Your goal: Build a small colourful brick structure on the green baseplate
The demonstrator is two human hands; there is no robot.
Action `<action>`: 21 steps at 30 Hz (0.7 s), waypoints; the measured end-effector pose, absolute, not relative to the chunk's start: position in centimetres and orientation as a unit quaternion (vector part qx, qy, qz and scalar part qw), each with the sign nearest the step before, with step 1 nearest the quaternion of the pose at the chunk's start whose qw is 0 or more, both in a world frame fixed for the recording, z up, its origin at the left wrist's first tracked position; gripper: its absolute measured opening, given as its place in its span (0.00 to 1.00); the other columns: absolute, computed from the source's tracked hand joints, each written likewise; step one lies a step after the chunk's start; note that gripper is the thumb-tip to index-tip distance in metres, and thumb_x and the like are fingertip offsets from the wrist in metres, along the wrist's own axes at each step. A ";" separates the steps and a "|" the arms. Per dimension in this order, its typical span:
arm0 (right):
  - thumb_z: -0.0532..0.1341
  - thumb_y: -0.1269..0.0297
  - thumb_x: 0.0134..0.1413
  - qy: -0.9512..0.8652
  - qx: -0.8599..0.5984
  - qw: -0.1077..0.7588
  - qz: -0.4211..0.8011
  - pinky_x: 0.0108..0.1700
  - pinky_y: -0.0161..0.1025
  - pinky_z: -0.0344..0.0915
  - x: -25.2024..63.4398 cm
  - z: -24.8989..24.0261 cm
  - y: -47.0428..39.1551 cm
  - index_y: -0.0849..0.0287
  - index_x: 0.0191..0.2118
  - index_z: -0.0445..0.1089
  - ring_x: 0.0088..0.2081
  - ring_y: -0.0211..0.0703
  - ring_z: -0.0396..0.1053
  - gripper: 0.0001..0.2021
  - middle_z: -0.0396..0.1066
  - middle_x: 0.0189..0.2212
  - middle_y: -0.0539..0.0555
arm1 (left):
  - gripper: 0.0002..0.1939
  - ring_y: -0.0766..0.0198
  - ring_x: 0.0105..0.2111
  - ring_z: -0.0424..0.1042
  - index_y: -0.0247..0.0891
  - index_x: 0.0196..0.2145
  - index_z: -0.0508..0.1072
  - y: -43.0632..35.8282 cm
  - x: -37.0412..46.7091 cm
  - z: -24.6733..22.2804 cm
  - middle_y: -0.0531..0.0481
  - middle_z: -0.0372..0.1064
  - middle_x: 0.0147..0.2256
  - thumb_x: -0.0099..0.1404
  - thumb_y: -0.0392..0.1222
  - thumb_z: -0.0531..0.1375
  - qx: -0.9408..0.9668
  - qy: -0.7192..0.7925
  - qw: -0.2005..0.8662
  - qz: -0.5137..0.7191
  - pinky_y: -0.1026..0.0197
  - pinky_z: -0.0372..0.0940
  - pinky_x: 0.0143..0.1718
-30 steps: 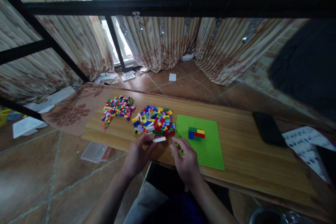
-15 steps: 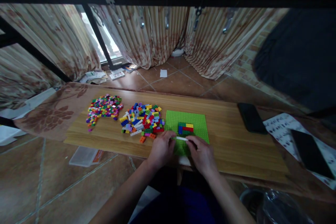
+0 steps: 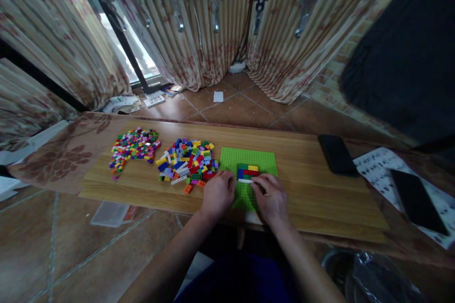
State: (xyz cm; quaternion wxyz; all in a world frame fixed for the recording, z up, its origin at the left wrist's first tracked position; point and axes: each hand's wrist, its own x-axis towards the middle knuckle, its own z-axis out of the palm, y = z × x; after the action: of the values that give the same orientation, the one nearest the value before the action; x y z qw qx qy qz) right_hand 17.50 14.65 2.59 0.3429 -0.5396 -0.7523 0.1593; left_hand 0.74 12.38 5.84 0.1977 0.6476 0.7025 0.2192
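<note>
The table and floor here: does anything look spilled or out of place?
One mild oddity: a white sheet lies by itself on the floor tiles beyond the table, as if dropped. On the table, the loose bricks sit in two heaps, and the green baseplate shows no visible damage.

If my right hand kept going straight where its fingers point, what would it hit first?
Beyond the white brick at its fingertips, your right hand would probably meet the joined coloured bricks on the green baseplate, though height is unclear.

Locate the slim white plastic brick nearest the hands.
The brick is over the square green baseplate, between left hand and right hand, right of centre in head view.
</note>
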 end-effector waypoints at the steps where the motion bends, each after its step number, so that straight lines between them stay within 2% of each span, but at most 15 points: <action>1: 0.57 0.61 0.58 -0.751 -0.542 0.343 0.159 0.44 0.44 0.64 17.5 2.6 14.7 0.54 0.38 0.75 0.40 0.46 0.67 0.10 0.71 0.37 0.55 | 0.08 0.61 0.37 0.72 0.41 0.36 0.73 12.5 0.8 5.9 0.49 0.72 0.36 0.66 0.40 0.53 0.645 0.707 0.196 0.214 0.62 0.63 0.38; 7: 0.58 0.61 0.57 -0.744 -0.547 0.344 0.171 0.44 0.44 0.64 17.4 2.7 14.7 0.55 0.38 0.75 0.41 0.46 0.67 0.10 0.71 0.37 0.55 | 0.08 0.60 0.35 0.73 0.42 0.36 0.73 12.7 1.4 6.2 0.49 0.73 0.36 0.66 0.44 0.55 0.626 0.729 0.187 0.203 0.62 0.62 0.35; 15: 0.58 0.57 0.56 -0.692 -0.557 0.397 0.228 0.43 0.45 0.65 17.7 3.1 15.1 0.57 0.38 0.74 0.40 0.47 0.69 0.12 0.72 0.36 0.56 | 0.08 0.60 0.34 0.72 0.41 0.37 0.73 12.8 1.5 6.2 0.49 0.73 0.35 0.64 0.45 0.56 0.621 0.740 0.177 0.188 0.62 0.62 0.34; 21: 0.59 0.57 0.54 -0.692 -0.583 0.364 0.219 0.43 0.45 0.64 17.2 3.2 15.5 0.58 0.34 0.73 0.38 0.47 0.69 0.11 0.72 0.33 0.56 | 0.08 0.61 0.33 0.72 0.41 0.36 0.74 12.8 1.6 6.2 0.49 0.73 0.35 0.64 0.44 0.55 0.621 0.739 0.176 0.192 0.63 0.62 0.33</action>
State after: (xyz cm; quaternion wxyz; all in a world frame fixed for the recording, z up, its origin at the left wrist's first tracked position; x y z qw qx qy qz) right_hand 17.18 15.49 3.21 0.3638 -0.5834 -0.6922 0.2193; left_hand 1.57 12.81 6.20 0.1762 0.6206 0.7395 0.1924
